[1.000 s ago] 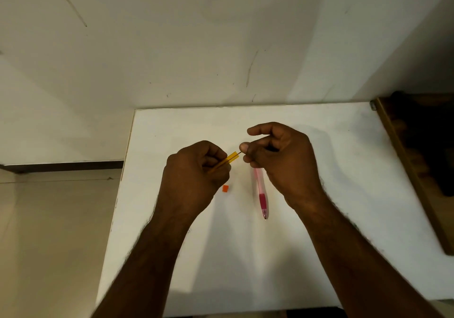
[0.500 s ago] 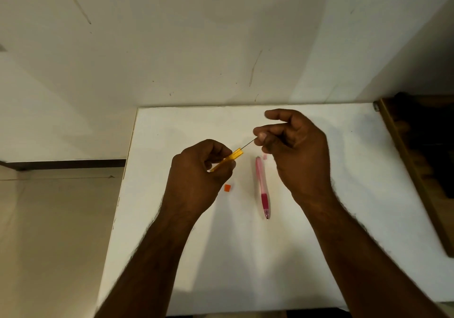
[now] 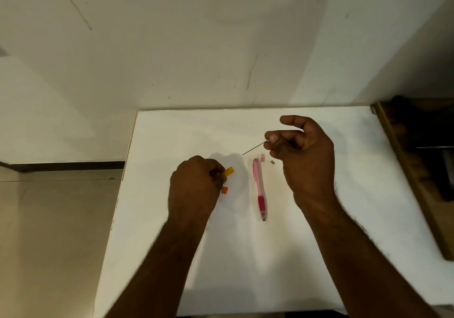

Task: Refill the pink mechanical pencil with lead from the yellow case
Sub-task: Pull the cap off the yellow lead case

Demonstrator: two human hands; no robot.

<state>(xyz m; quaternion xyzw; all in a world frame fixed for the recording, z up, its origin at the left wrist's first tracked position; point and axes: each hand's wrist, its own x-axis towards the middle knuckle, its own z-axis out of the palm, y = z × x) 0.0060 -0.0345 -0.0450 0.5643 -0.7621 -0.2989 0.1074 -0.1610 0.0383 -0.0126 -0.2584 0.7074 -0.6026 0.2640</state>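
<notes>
Between the two hands, flat on the white bench, lies the pink mechanical pencil, its small pink cap just off its far end. Right hand — grip pinched narrow on a thin lead, held clear of everything. Left hand — grip closed around the yellow case, an orange cap just beside it.

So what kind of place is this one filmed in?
Probably a plain room at home or in an office: a bare white table pushed against a scuffed, cracked white wall, tiled floor to the left, and wooden furniture on the right.
</notes>
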